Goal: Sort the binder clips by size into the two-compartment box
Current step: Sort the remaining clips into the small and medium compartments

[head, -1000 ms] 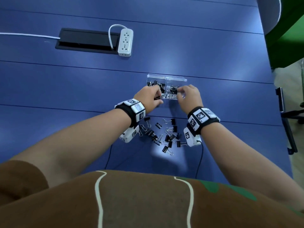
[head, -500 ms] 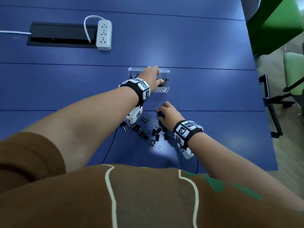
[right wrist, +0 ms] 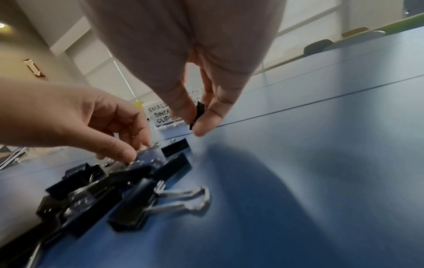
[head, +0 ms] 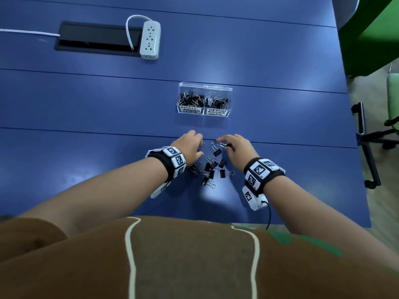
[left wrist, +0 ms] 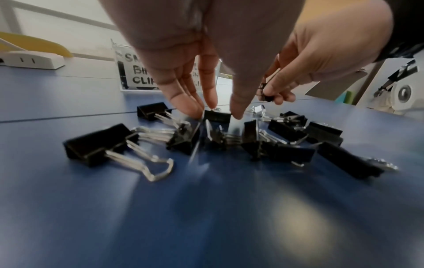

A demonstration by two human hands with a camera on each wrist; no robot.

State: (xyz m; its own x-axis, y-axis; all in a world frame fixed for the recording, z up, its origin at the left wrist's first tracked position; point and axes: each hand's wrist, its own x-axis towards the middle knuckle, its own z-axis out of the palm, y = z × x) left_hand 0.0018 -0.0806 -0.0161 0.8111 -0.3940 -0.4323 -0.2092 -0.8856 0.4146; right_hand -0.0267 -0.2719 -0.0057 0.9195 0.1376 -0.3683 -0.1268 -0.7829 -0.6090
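Clips (head: 210, 169) of black metal with silver wire handles are scattered in a loose heap on the blue table (head: 86, 100), close in front of the person's brown-clad body. Both wrists are wrapped in black bands carrying black-and-white markers.

Just beyond the heap, the two hands are lowered side by side over its far edge. The left hand (head: 190, 145) is held with fingers extended downward and only slightly bent; in the left wrist view its fingertips (left wrist: 195, 108) are seen touching the wire handles of clips lying on the table, and nothing is gripped. The right hand (head: 236, 146) is curled, and a single black clip (right wrist: 197, 113) is pinched between its thumb and a finger, lifted clear of the table surface. A further clip (head: 217, 151) is seen lying on the table between the two hands.

Farther out, well apart from the heap, the clear two-compartment box (head: 205, 85) is set on the table. Black clips are held in both compartments; the left one is labelled for small binder clips and the right for medium.

Beyond that, a white power strip (head: 150, 41) is laid beside a black recessed cable tray (head: 95, 37). A chair base (head: 367, 143) is visible past the table's right edge.
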